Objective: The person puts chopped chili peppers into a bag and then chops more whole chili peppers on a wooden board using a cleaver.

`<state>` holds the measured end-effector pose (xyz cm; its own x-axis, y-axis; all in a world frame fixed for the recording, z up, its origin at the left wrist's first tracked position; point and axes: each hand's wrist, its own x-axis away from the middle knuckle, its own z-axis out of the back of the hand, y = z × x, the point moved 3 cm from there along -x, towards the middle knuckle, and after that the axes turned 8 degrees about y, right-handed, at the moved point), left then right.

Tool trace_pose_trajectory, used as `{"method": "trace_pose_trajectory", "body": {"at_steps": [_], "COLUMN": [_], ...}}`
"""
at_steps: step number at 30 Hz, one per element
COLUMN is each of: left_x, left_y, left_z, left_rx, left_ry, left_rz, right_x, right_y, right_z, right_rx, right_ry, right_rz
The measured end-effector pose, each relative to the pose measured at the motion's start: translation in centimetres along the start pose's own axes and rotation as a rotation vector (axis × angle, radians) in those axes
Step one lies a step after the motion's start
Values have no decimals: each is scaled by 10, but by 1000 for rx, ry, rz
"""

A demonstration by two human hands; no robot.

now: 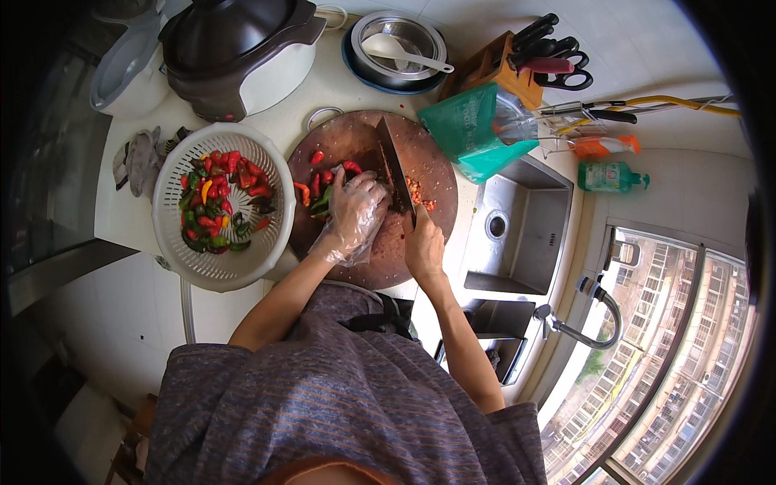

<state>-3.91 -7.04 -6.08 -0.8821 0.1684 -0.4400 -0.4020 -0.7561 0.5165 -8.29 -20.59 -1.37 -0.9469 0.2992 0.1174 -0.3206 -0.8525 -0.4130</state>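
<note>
My left hand (pixel 357 212), in a clear plastic glove, rests with bent fingers over the round wooden chopping board (pixel 388 260), close to the blade; what lies under the fingers is hidden. In my right hand (pixel 423 242), bare, is the handle of a cleaver (pixel 395 163), its blade upright on the board. Chopped red pepper (pixel 418 193) lies to the right of the blade. Whole red peppers (pixel 326 177) and a green pepper (pixel 322 200) lie left of my gloved hand. A white plastic colander (pixel 163 209) with red, green and yellow peppers stands left of the board.
A teal plastic bag (pixel 464 124) stands at the board's upper right, before a wooden knife block (pixel 530 91). Right is a steel sink (pixel 533 236). Behind are a metal bowl (pixel 364 30) with a white spoon (pixel 418 59) and a dark-lidded cooker (pixel 279 73). A grey cloth (pixel 142 163) lies far left.
</note>
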Motion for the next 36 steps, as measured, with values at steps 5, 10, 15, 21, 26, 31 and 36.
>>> {"method": "trace_pose_trajectory", "body": {"at_steps": [5, 10, 15, 21, 26, 31, 36], "left_x": [2, 0, 0, 2, -4, -11, 0], "left_y": [-2, 1, 2, 2, 2, 10, 3], "left_z": [-1, 1, 2, -2, 8, 37, 24], "left_rx": [-11, -24, -28, -84, 52, 66, 44], "left_ry": [-13, -22, -20, -53, -33, -20, -66], "left_rz": [-4, 1, 14, -19, 37, 17, -48], "right_x": [9, -15, -4, 14, -5, -4, 14], "right_y": [0, -7, -12, -4, -4, -18, -16], "right_z": [-10, 23, 15, -13, 5, 14, -9], "right_rx": [-49, -85, -82, -67, -82, -129, -110], "right_ry": [60, -19, -2, 49, 18, 12, 47], "right_rz": [-40, 54, 23, -60, 1, 6, -73]}}
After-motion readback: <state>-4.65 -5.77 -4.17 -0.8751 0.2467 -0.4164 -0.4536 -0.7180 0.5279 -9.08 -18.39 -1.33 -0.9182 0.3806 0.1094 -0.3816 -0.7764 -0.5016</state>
